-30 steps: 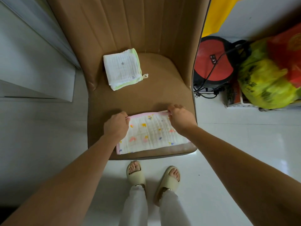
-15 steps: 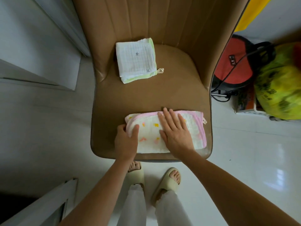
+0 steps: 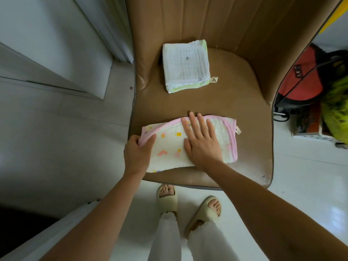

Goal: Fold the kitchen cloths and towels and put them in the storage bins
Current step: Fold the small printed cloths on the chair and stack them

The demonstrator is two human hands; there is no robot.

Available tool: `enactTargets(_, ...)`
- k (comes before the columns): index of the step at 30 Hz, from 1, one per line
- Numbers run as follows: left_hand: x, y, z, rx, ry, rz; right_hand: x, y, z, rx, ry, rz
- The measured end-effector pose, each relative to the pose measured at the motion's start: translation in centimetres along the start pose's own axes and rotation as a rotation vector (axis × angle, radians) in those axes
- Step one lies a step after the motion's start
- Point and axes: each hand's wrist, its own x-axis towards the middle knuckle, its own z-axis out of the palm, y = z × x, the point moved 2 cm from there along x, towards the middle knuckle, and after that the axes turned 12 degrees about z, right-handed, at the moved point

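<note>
A white cloth with a pink border and small coloured prints (image 3: 169,146) lies folded in half at the front of a tan chair seat (image 3: 250,140). My right hand (image 3: 201,142) lies flat on its middle, fingers straight and spread. My left hand (image 3: 138,153) pinches the cloth's left end and lifts its pink edge a little. A second cloth, white with a green border (image 3: 186,66), sits folded into a square at the back of the seat near the backrest.
The chair's tall backrest (image 3: 226,19) rises behind the seat. To the right on the floor stand a red round object with a black cord (image 3: 303,76), a yellow-green plastic bag (image 3: 337,108) and a white basket (image 3: 316,136). White cabinet panels (image 3: 56,59) line the left. My sandalled feet (image 3: 188,204) stand before the chair.
The cloth went from spread flat, held at its far corners, to folded in half. My right hand now presses flat on it. My left hand has taken and slightly raised the left end.
</note>
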Motion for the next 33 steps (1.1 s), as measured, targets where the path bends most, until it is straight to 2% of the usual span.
enactTargets(3,0.0,1.5,-0.4,-0.083,-0.021,0.033,0.3,-0.1,-0.7,0.037,-0.044,-0.048)
enactTargets(5,-0.3,2.6,-0.7,-0.148,-0.033,0.031,-0.1,1.0,-2.3,0.134,-0.002,-0.062)
enactTargets(6,-0.6,3.0,-0.9,-0.173,-0.035,0.024,-0.4,2.0,-3.5,0.191,0.052,-0.003)
enactTargets(8,-1.1,3.6,-0.8,-0.185,-0.031,0.041,-1.3,5.0,-5.0,0.302,0.168,0.281)
enactTargets(10,-1.9,4.5,-0.3,-0.176,-0.017,0.077,-2.0,7.8,-5.7,0.458,0.049,0.588)
enactTargets(12,-2.9,5.7,1.0,-0.196,-0.042,0.096,-1.9,8.9,-5.7,0.578,-0.191,0.684)
enactTargets(15,-3.9,7.3,3.7,-0.246,-0.122,0.097,-0.3,9.2,-5.9,0.593,-0.34,0.63)
enactTargets(18,-4.7,8.3,6.0,-0.273,-0.203,0.084,0.5,9.3,-6.5,0.93,-0.443,0.714)
enactTargets(21,-5.1,8.9,6.8,-0.279,-0.221,0.073,-0.6,9.0,-8.1,1.215,-0.445,0.705)
enactTargets(23,-5.2,9.5,6.7,-0.308,-0.207,0.064,-1.9,8.5,-9.1,1.296,-0.407,0.651)
enactTargets(25,-5.3,10.2,6.4,-0.349,-0.202,0.053,-2.9,8.1,-9.7,1.24,-0.292,0.547)
enactTargets(29,-5.9,11.4,5.8,-0.375,-0.212,0.051,-3.9,7.1,-11.0,0.959,-0.088,0.373)
enactTargets(33,-6.0,11.4,5.7,-0.427,-0.229,0.012,-4.6,5.1,-12.3,0.928,-0.029,0.301)
